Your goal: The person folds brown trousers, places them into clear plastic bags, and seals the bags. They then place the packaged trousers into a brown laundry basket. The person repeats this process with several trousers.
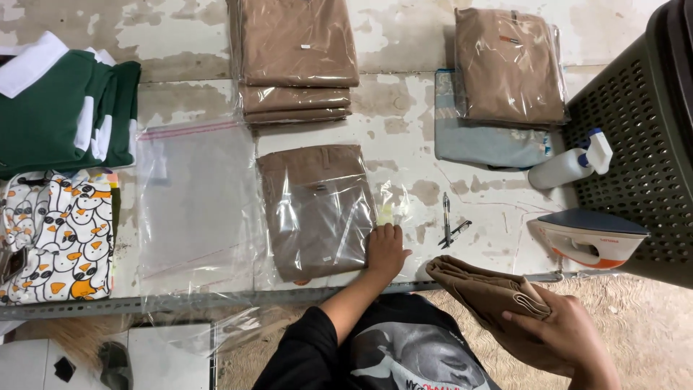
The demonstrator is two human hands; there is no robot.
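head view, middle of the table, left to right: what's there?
Penguin-print fabric → empty clear bag → bagged brown garment → left hand → pens → iron.

Single head view, looking steeply down over near edge of table [404, 94], close in, far edge out of frame.
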